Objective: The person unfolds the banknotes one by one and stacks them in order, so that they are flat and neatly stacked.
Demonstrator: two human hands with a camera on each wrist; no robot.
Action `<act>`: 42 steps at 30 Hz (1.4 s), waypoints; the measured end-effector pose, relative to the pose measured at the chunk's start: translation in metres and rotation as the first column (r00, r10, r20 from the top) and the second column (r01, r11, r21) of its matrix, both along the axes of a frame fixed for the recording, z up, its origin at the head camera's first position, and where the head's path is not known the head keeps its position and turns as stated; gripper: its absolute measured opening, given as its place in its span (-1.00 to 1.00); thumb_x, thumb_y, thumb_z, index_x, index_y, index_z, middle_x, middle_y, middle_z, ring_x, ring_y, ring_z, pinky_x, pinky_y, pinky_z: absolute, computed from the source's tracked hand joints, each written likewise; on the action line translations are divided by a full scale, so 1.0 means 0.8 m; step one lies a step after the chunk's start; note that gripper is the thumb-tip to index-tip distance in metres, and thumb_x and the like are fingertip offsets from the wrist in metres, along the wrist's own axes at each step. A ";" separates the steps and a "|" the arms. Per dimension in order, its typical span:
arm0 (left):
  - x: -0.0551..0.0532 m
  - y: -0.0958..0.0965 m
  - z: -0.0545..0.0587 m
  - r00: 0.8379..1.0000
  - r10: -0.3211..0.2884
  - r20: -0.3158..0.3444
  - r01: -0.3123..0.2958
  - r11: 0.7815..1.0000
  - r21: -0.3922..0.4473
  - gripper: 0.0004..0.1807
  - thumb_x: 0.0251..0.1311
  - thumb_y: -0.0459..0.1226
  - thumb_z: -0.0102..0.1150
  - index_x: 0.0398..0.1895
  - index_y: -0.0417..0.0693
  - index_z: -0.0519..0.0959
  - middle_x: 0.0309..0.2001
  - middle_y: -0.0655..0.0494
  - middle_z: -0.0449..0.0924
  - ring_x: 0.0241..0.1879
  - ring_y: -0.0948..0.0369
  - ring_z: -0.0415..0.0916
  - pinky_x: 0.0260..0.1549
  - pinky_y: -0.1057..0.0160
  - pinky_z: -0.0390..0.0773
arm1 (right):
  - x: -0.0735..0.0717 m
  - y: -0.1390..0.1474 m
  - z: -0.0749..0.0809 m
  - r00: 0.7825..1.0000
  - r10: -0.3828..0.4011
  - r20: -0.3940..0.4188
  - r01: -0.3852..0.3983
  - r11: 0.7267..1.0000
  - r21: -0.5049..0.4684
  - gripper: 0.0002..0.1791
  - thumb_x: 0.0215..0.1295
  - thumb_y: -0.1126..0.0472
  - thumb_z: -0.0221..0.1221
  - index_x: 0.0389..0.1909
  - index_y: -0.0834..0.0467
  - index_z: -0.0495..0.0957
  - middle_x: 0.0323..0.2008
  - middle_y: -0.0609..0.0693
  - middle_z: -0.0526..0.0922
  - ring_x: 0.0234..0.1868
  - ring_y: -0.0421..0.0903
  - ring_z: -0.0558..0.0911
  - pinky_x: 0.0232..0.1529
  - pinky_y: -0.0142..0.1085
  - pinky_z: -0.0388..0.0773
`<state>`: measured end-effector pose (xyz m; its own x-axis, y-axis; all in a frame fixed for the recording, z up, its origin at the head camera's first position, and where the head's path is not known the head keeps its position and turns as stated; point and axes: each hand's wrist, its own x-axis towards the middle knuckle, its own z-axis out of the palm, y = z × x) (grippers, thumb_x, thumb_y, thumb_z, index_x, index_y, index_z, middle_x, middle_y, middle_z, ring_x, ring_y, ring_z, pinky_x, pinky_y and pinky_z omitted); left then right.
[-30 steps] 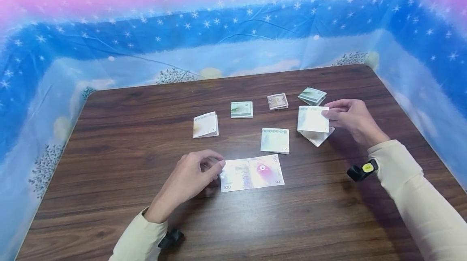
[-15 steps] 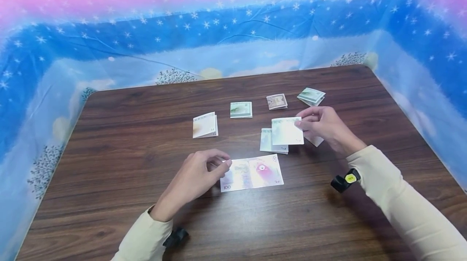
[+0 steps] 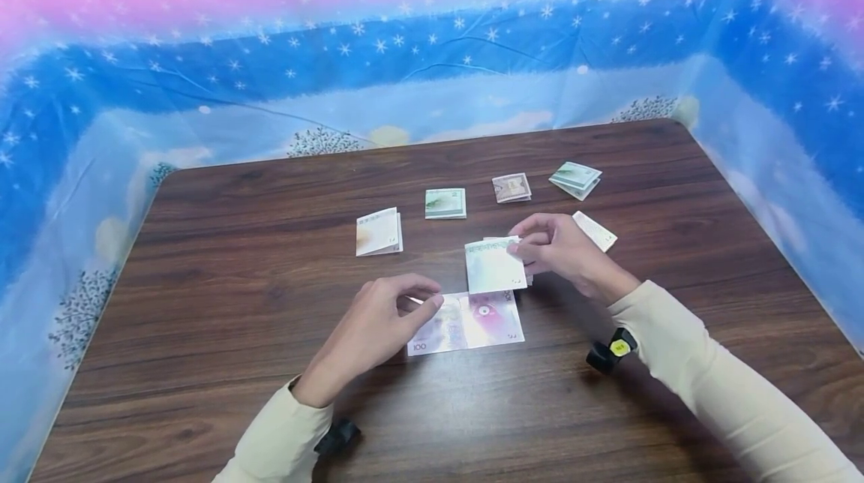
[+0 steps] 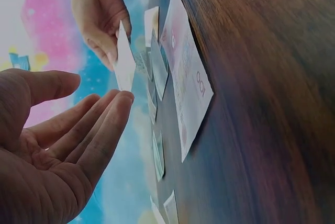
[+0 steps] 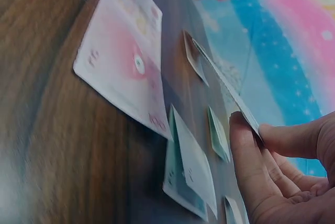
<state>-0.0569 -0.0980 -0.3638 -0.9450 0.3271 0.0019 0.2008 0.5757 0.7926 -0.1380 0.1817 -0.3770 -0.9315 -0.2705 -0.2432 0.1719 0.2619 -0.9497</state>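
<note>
My right hand (image 3: 565, 256) pinches a pale folded banknote (image 3: 495, 265) by its right edge, between thumb and fingers. In the right wrist view that banknote (image 5: 222, 80) is seen edge-on, raised off the table. Below it lies another folded banknote (image 5: 193, 164), mostly hidden in the head view. A flat pinkish 100 banknote (image 3: 489, 324) lies unfolded in front, its upper edge partly covered. Over its left end hovers my left hand (image 3: 378, 325). The left wrist view shows the left hand (image 4: 63, 150) with fingers extended and thumb apart, holding nothing.
Several folded banknotes lie farther back: a pale one (image 3: 378, 232) at left, a green one (image 3: 445, 203), a brownish one (image 3: 511, 187) and a green one (image 3: 575, 179). A pale note (image 3: 595, 231) lies right of the right hand. Patterned cloth (image 3: 432, 55) surrounds the wooden table (image 3: 236, 280).
My right hand has carried the pale folded banknote leftward and nearer, off the note at right and over the middle one. My left hand has shifted slightly right over the 100 banknote.
</note>
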 end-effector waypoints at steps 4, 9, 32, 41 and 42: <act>-0.001 0.005 -0.001 1.000 -0.012 0.003 0.012 1.000 0.028 -0.79 0.33 -0.25 0.29 -0.03 -0.12 0.71 -0.12 0.14 0.76 -0.15 0.26 0.72 -0.06 0.18 0.65 | 0.006 -0.011 -0.004 1.000 0.020 0.021 -0.019 0.999 -0.025 -0.66 0.31 0.42 0.24 0.04 0.47 0.46 -0.35 0.07 0.72 -0.33 -0.14 0.67 -0.24 -0.19 0.71; 0.000 0.012 -0.001 0.999 -0.038 0.014 0.037 0.998 0.044 -0.79 0.34 -0.26 0.27 -0.02 -0.11 0.71 -0.11 0.16 0.75 -0.13 0.25 0.72 -0.06 0.19 0.66 | 0.013 -0.023 -0.006 0.998 0.042 0.044 -0.039 0.997 -0.061 -0.67 0.31 0.43 0.24 0.04 0.46 0.46 -0.33 0.12 0.71 -0.30 -0.08 0.70 -0.20 -0.11 0.71; 0.003 0.032 -0.008 0.998 -0.048 0.042 0.043 0.993 0.113 -0.60 0.34 -0.22 0.28 0.21 -0.14 0.60 0.14 -0.03 0.65 -0.04 0.15 0.71 -0.07 0.20 0.66 | 0.037 -0.050 0.010 0.988 0.089 0.128 -0.065 0.981 -0.182 -0.59 0.31 0.38 0.27 0.12 0.45 0.47 -0.16 0.23 0.73 -0.24 0.02 0.75 -0.11 -0.02 0.69; 0.002 0.037 -0.006 0.999 -0.034 0.010 0.032 0.988 0.149 -0.52 0.33 -0.11 0.33 0.26 -0.06 0.58 0.08 0.00 0.69 -0.09 0.29 0.70 -0.12 0.35 0.64 | 0.041 -0.057 0.013 0.988 0.085 0.131 -0.057 0.977 -0.206 -0.58 0.27 0.33 0.34 0.09 0.41 0.51 -0.14 0.25 0.73 -0.25 0.07 0.77 -0.07 0.07 0.66; 0.002 0.037 -0.006 1.000 -0.030 0.007 0.028 0.988 0.154 -0.52 0.32 -0.11 0.33 0.26 -0.06 0.58 0.07 0.00 0.69 -0.10 0.30 0.70 -0.13 0.36 0.64 | 0.041 -0.058 0.014 0.988 0.082 0.130 -0.055 0.979 -0.197 -0.58 0.26 0.32 0.35 0.09 0.39 0.52 -0.15 0.24 0.73 -0.26 0.07 0.77 -0.08 0.08 0.66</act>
